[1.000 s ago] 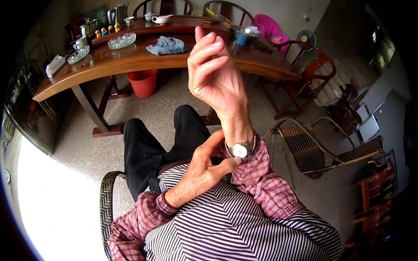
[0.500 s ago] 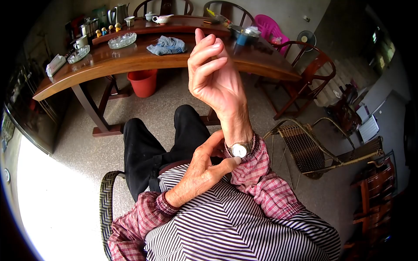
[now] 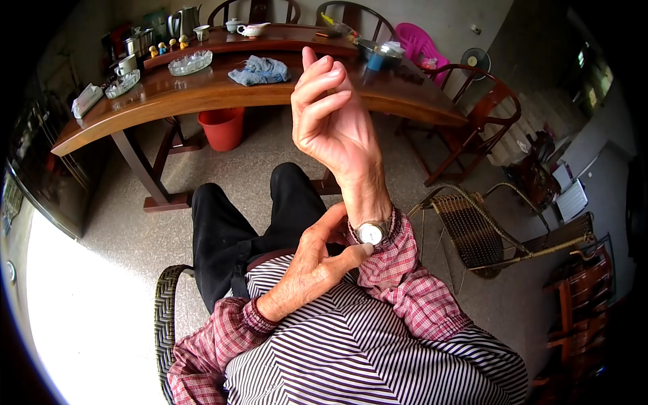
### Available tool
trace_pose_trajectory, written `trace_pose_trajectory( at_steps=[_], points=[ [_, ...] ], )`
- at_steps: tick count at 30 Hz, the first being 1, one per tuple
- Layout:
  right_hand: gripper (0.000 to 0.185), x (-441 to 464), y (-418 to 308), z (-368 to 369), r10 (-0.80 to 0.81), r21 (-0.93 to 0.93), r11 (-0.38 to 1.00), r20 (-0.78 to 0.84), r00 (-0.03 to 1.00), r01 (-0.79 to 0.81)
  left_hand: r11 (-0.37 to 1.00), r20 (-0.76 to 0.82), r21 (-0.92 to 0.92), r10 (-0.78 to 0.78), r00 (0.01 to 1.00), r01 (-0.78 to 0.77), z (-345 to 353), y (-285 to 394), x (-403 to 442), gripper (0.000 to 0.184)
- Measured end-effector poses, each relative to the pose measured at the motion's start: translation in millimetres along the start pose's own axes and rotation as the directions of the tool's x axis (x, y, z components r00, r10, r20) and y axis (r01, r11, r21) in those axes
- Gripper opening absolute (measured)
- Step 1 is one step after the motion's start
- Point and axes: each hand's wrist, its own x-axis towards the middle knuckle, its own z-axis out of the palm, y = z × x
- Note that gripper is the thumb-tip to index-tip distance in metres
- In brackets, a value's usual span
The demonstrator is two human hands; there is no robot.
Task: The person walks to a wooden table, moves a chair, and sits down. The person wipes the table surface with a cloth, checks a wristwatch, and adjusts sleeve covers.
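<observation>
My right hand [image 3: 334, 121] is raised in front of me, palm towards me, its fingers loosely bent and apart with nothing in them. On that wrist sits a wristwatch [image 3: 370, 233] with a pale round dial and a metallic-looking band, just above the cuff of a red checked sleeve [image 3: 412, 283]. My left hand [image 3: 317, 260] reaches across from the left and grips the watch at the wrist. Its thumb tip touches the lower edge of the watch case. The fingertips go behind the wrist and are hidden.
A curved wooden table [image 3: 202, 94] stands ahead, bearing a blue cloth [image 3: 260, 70], glass dishes [image 3: 190, 63] and teaware. Beneath it is a red bucket [image 3: 221, 128]. To the right are a woven chair [image 3: 467, 229] and a wooden armchair [image 3: 489, 101].
</observation>
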Motion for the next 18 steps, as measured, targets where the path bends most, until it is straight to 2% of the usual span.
trace_pose_trajectory(
  at_steps=[1, 4, 18],
  points=[
    [0.035, -0.4, 2.5, 1.2, 0.0, 0.0, 1.0, 0.0, 1.0, 0.0, 1.0, 0.0, 0.0, 0.0, 1.0, 0.0, -0.1, 0.1, 0.0, 0.055],
    [0.034, -1.2, 8.9, 5.0, -0.147, 0.117, 0.98, -0.143, 0.979, 0.164, 1.0, 0.004, 0.007, -0.004, 1.0, 0.004, -0.6, 0.2, -0.1, 0.055],
    [0.035, -1.3, 7.1, 3.1, -0.134, 0.113, 0.982, -0.137, 0.981, 0.15, 1.0, 0.011, 0.024, -0.012, 1.0, 0.012, -1.6, -1.4, 0.3, 0.055]
  ],
)
